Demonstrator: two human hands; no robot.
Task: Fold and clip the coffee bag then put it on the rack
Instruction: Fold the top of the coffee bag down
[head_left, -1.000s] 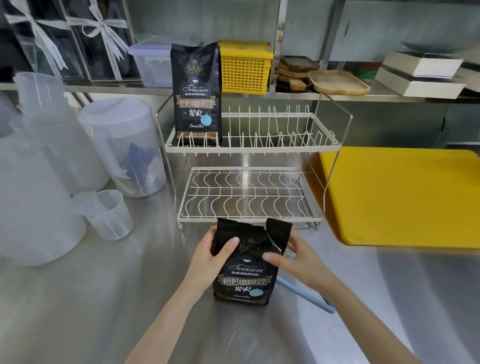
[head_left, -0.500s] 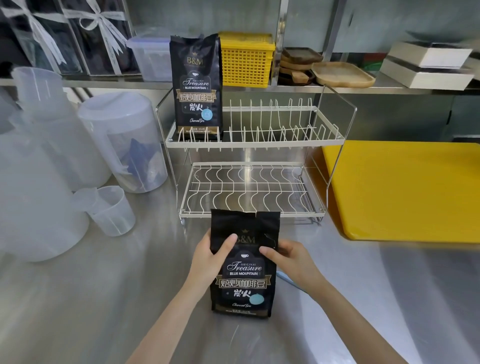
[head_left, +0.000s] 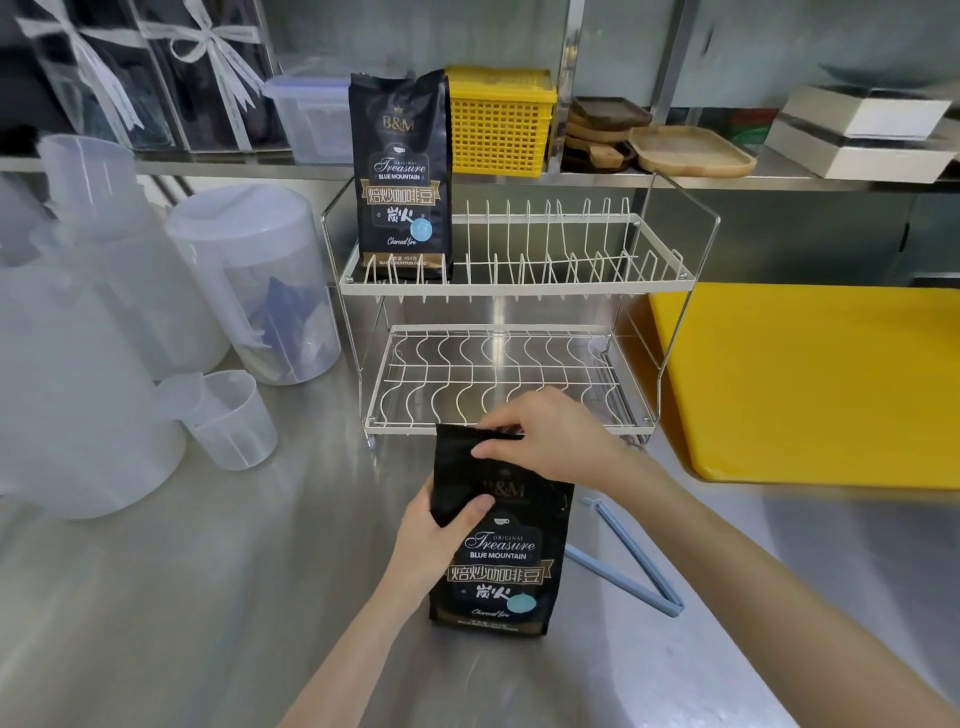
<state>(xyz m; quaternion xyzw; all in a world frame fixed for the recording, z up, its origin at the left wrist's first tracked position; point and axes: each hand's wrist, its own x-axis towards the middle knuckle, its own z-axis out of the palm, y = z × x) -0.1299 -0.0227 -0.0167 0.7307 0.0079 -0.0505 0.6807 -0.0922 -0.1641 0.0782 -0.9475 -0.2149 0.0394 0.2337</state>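
The coffee bag (head_left: 498, 540) is stood upright at lower centre on the desk (head_left: 208, 597), long axis vertical. Its side is gripped by the left hand (head_left: 431, 540); its top edge is pinched by the right hand (head_left: 545, 441), nearer the fold line. The clip (head_left: 623, 566) lies open just right.

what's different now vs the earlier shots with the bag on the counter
The right hand has moved from the side of the coffee bag up to its top edge and now pinches it. The left hand keeps its grip on the bag's left side. The blue clip still lies untouched on the counter, and the second bag stays on the rack.
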